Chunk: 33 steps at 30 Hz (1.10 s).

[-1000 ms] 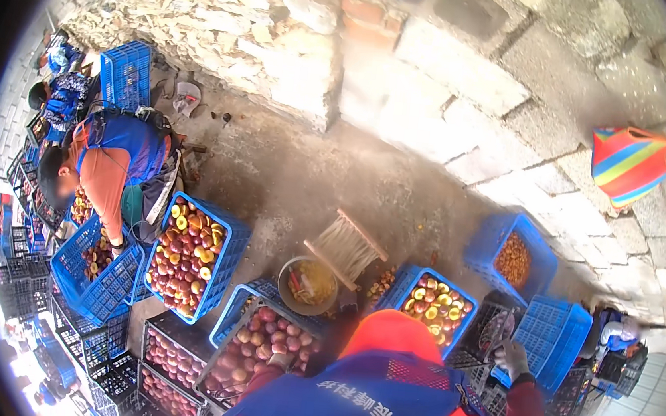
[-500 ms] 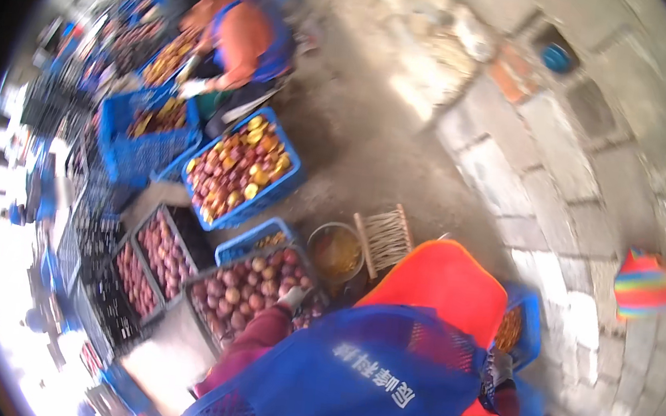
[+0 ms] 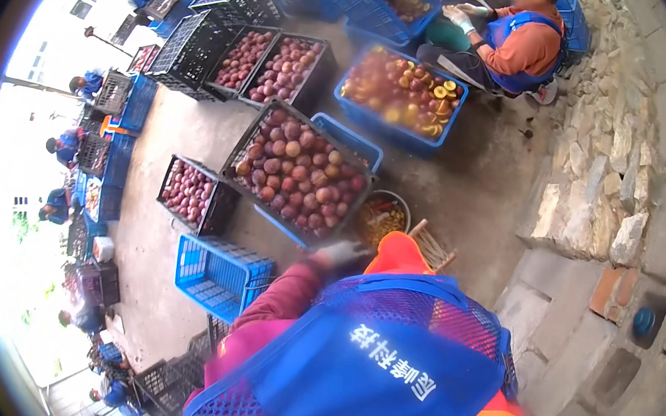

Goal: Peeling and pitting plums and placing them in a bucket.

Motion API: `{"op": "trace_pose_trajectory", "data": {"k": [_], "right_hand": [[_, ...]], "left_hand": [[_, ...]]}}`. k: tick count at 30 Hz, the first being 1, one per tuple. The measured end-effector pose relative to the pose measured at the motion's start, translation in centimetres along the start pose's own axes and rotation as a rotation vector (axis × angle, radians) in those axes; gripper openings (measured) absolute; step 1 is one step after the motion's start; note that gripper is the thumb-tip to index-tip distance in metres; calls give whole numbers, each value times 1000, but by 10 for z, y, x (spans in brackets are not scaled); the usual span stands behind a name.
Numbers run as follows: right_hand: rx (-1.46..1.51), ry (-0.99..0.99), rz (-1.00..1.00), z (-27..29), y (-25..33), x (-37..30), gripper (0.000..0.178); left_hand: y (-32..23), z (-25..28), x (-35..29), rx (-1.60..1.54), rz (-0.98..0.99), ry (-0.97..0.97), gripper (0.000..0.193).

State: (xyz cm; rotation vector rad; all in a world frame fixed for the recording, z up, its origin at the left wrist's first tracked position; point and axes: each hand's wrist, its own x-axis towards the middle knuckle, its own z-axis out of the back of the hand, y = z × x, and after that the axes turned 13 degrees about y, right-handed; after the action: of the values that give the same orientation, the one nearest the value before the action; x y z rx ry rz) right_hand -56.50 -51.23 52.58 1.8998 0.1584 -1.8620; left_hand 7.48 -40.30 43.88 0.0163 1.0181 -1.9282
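Note:
My left hand (image 3: 342,253), in a pale glove, is at the near corner of a black crate (image 3: 232,168) heaped with round purple fruits (image 3: 293,168). Its fingers point toward a metal bowl (image 3: 384,219) with yellow contents, but they are too blurred to show whether they hold anything. My right hand is out of sight behind the blue vest (image 3: 383,357) and orange cloth on my body. Beside the bowl stands a small wooden stool (image 3: 432,246), partly hidden by the orange cloth.
An upright blue crate (image 3: 222,277) stands left of my arm. Farther off are a crate of smaller fruits (image 3: 189,192), a blue crate of cut fruit (image 3: 404,90) and a seated co-worker (image 3: 517,45) in pale gloves. Stone edging (image 3: 581,208) lies right; several people sit at far left.
The view has swung left, shifting the crates and co-worker rightward. My left hand has come out of the fruit to the crate's near corner. My right hand has gone from view.

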Motion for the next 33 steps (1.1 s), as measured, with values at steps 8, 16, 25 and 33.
{"op": "trace_pose_trajectory", "data": {"k": [8, 16, 25, 33], "right_hand": [[-248, 88, -18, 122, 68, 51, 48], [-504, 128, 3, 39, 141, 59, 46], [-850, 275, 22, -224, 210, 60, 43], [-1218, 537, -15, -342, 286, 93, 41]], "left_hand": [[-206, -51, -14, -753, 896, 21, 72], [-226, -116, -62, -923, 1041, -189, 59], [-147, -96, -200, -835, 948, -308, 51], [-108, -78, -211, -995, 795, -345, 42]]}}
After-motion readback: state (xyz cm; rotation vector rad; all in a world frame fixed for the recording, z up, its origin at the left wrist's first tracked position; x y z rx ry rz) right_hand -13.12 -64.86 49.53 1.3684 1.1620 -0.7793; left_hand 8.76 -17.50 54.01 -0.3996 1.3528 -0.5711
